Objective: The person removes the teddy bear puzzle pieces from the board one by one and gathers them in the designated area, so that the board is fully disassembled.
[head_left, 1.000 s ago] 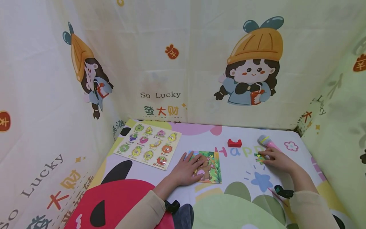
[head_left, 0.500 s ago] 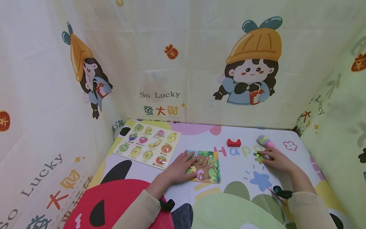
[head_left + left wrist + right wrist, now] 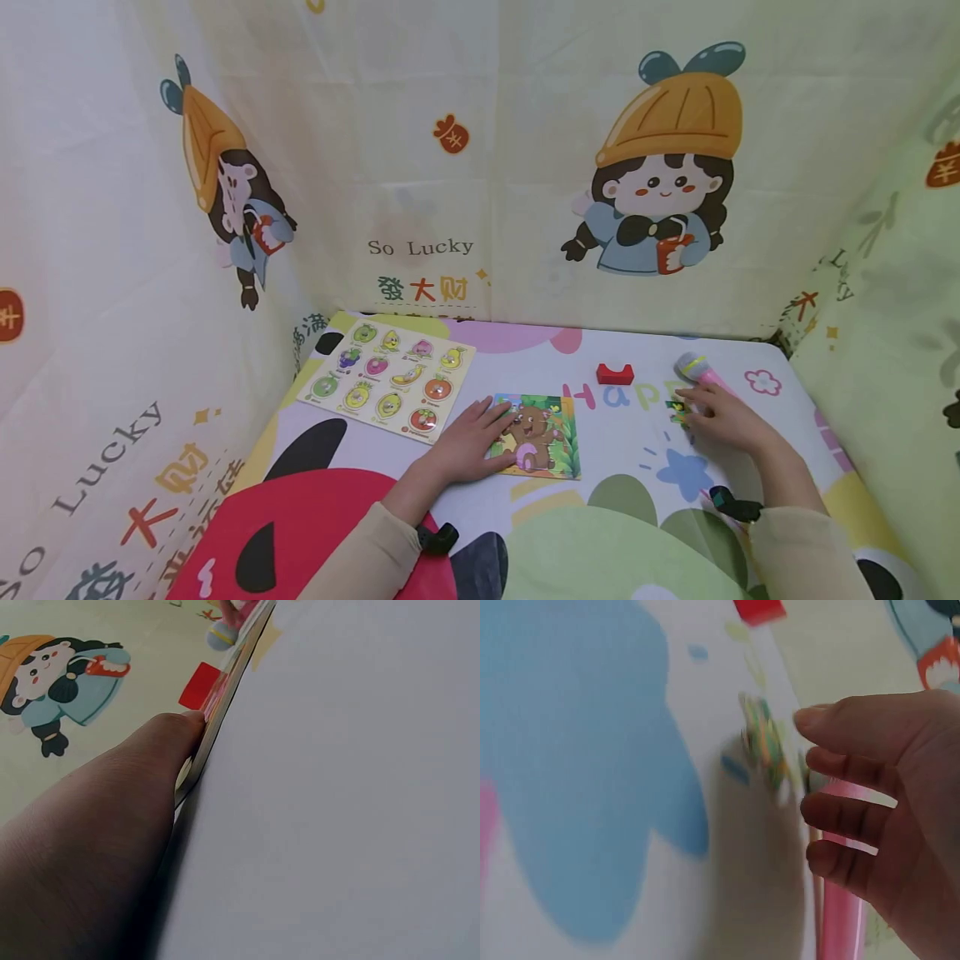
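Note:
Flat on the table lies a square bear picture puzzle [image 3: 546,437]. My left hand [image 3: 467,442] rests at its left side with extended fingers over the edge. In the left wrist view the thumb [image 3: 169,739] touches the puzzle's rim [image 3: 220,716]. To the right, my right hand [image 3: 723,417] hovers beside a small green-and-yellow puzzle piece [image 3: 677,410]. The right wrist view has that piece [image 3: 763,742] blurred on the table, with the loosely bent fingers of the right hand [image 3: 900,780] apart from it and nothing between them.
A fruit picture board [image 3: 390,379] lies at the back left. Behind the right hand is a toy microphone [image 3: 701,372] with a pink handle. A red notched block [image 3: 615,375] stands between it and the puzzle. Printed cloth walls [image 3: 525,208] rise around the table.
My left hand has slid left off the bear to the puzzle's edge, uncovering the picture. The fingers of my right hand have come away from the small piece, which stays on the table.

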Available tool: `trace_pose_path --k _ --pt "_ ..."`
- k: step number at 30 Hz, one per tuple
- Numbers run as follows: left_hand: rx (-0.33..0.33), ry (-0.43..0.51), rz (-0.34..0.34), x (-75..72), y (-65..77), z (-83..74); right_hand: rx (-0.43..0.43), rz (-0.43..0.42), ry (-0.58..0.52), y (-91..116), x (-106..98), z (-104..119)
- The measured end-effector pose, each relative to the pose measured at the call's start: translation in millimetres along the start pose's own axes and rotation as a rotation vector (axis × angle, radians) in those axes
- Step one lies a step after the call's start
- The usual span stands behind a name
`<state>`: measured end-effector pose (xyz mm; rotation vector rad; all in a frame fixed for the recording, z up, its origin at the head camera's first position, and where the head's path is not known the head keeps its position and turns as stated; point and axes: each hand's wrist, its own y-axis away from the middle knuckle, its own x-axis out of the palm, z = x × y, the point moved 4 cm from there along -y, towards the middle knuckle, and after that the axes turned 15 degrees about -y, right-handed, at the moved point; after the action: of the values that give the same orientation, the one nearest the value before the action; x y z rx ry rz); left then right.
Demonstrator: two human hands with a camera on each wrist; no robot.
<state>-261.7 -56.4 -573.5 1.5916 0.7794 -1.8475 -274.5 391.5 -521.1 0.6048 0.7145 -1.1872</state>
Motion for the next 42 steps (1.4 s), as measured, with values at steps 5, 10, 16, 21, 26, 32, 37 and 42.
trace_pose_path --k 5,10,16,21,26,32,37,42 --pt "-0.010 -0.003 0.007 -0.5 0.3 -0.7 0.016 0.001 0.010 -13 4 40" --pt "-0.013 -0.009 -0.001 -2.1 1.3 -1.3 -0.013 0.032 -0.029 -32 20 81" --pt "-0.015 -0.017 -0.006 -1.7 1.3 -1.4 -0.112 0.051 -0.078 -54 49 124" --pt "-0.012 -0.015 -0.011 -3.6 1.4 -1.6 -0.111 0.068 -0.098 -71 75 146" --pt "-0.014 -0.004 -0.003 -7.2 1.9 -2.3 -0.068 0.089 -0.113 -83 97 157" --pt "-0.018 0.016 0.015 -7.2 1.8 -3.0 0.009 0.106 -0.132 -88 113 161" --pt "-0.014 0.011 0.010 -8.8 1.8 -4.0 0.060 0.091 -0.155 -89 119 162" --pt "0.009 0.005 0.011 -12.7 1.9 -6.5 0.111 0.079 -0.198 -88 125 162"
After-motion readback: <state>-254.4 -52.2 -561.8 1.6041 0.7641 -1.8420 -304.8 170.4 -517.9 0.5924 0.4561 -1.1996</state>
